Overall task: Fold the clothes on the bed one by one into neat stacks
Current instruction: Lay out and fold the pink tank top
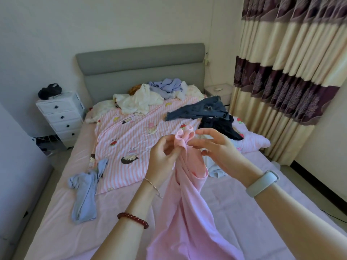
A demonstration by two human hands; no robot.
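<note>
A pink garment [187, 209] hangs twisted in front of me above the bed [56, 212]. My left hand [165, 156] grips its bunched upper edge from the left. My right hand [216, 147] pinches the same bunched edge from the right with thumb and forefinger. A crumpled light-blue top [84, 192] lies on the left of the bed. Blue jeans [199, 109] and a dark garment [221, 126] lie on the right side. A heap of white and lilac clothes [155, 94] sits by the headboard. A pale garment [216, 169] shows partly behind my right hand.
A pink striped cartoon sheet [131, 139] spreads across the middle of the bed. A white drawer unit [62, 117] stands at the left, a small nightstand [219, 91] at the right by the curtains [293, 72]. The grey headboard [140, 62] meets the far wall.
</note>
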